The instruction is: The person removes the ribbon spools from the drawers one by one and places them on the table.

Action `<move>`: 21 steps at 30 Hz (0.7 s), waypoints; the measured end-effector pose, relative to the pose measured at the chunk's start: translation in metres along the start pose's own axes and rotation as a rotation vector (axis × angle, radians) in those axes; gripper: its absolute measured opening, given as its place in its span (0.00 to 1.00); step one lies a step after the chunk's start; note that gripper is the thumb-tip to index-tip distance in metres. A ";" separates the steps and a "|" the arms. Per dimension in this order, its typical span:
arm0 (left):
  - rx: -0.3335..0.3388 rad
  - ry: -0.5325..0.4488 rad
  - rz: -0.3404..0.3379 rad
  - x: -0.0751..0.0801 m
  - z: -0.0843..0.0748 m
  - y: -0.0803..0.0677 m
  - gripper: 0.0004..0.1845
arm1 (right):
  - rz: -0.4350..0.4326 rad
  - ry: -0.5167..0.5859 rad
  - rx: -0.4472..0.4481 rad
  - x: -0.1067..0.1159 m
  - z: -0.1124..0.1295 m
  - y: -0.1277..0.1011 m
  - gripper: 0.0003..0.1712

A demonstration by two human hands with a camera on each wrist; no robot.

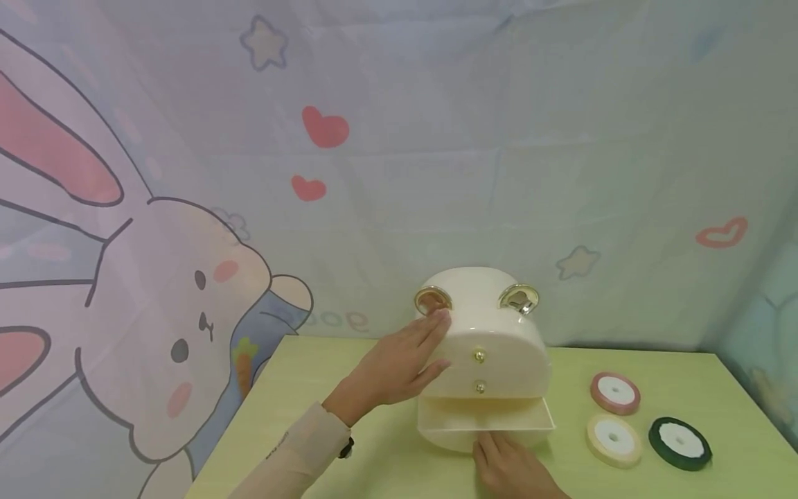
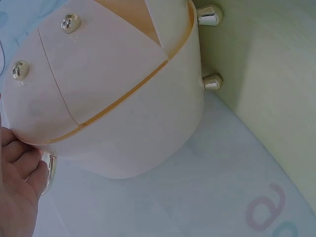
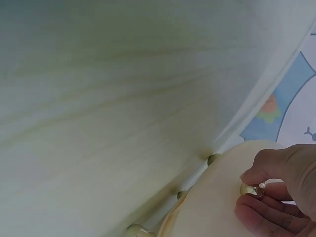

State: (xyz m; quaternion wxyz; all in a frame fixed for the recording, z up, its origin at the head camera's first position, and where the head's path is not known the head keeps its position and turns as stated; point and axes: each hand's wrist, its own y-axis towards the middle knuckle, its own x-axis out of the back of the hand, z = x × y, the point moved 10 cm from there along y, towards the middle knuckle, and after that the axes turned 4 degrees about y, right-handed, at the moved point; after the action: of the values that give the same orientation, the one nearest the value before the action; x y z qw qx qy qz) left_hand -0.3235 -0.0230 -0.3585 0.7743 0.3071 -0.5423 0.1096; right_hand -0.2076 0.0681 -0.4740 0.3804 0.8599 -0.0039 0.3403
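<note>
A glossy white rounded storage box (image 1: pixel 520 357) with gold knobs stands on the table, its bottom drawer (image 1: pixel 530 439) pulled out toward me. My left hand (image 1: pixel 399 360) rests on the box's upper left side, fingers extended beside a gold-rimmed round ear (image 1: pixel 430 290); in the left wrist view its fingertips touch the edge of the box front. Low in front of the drawer is my right hand (image 1: pixel 514 468). Seen from the right wrist, its thumb and fingers pinch the gold drawer knob (image 3: pixel 249 190). The drawer's inside shows only in part.
To the right of the box lie three ribbon spools: a pink spool (image 1: pixel 615 393), a cream spool (image 1: pixel 614 441) and a dark green spool (image 1: pixel 680 443). The light green table (image 1: pixel 349 443) meets a printed cloth backdrop (image 1: pixel 399 242) behind the box. Short gold feet (image 2: pixel 211 81) support the box.
</note>
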 end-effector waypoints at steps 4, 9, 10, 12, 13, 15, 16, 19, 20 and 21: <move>-0.017 0.036 -0.007 0.001 -0.002 0.000 0.37 | 0.012 -0.024 -0.005 -0.003 -0.002 0.002 0.33; -0.006 0.046 0.008 0.000 -0.002 0.000 0.37 | 0.009 -0.040 -0.005 -0.005 -0.005 0.003 0.34; -0.003 0.045 0.011 0.000 -0.002 0.000 0.37 | 0.009 -0.041 -0.007 -0.005 -0.006 0.003 0.34; 0.004 0.044 0.014 -0.001 -0.001 0.000 0.37 | 0.013 -0.043 -0.010 -0.007 -0.007 0.004 0.34; 0.007 0.043 0.014 -0.001 -0.001 0.000 0.37 | 0.015 -0.044 -0.014 -0.007 -0.007 0.004 0.34; 0.011 0.041 0.013 -0.001 -0.001 0.000 0.37 | 0.019 -0.048 -0.018 -0.009 -0.008 0.005 0.34; 0.013 0.036 0.010 -0.001 -0.001 0.000 0.37 | 0.020 -0.048 -0.021 -0.009 -0.009 0.005 0.34; 0.020 0.019 0.003 -0.002 -0.001 0.000 0.37 | 0.015 -0.052 -0.029 -0.010 -0.010 0.007 0.34; 0.022 0.013 0.001 -0.002 -0.001 0.000 0.37 | 0.013 -0.052 -0.031 -0.011 -0.011 0.007 0.34; 0.024 0.006 0.000 -0.002 -0.001 0.000 0.38 | 0.015 -0.048 -0.035 -0.012 -0.011 0.007 0.35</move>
State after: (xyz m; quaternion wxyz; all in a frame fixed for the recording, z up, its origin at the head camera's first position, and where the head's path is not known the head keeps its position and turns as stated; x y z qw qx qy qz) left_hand -0.3236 -0.0224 -0.3603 0.7721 0.3161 -0.5388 0.1170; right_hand -0.2250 0.0673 -0.4705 0.3924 0.8611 -0.0254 0.3221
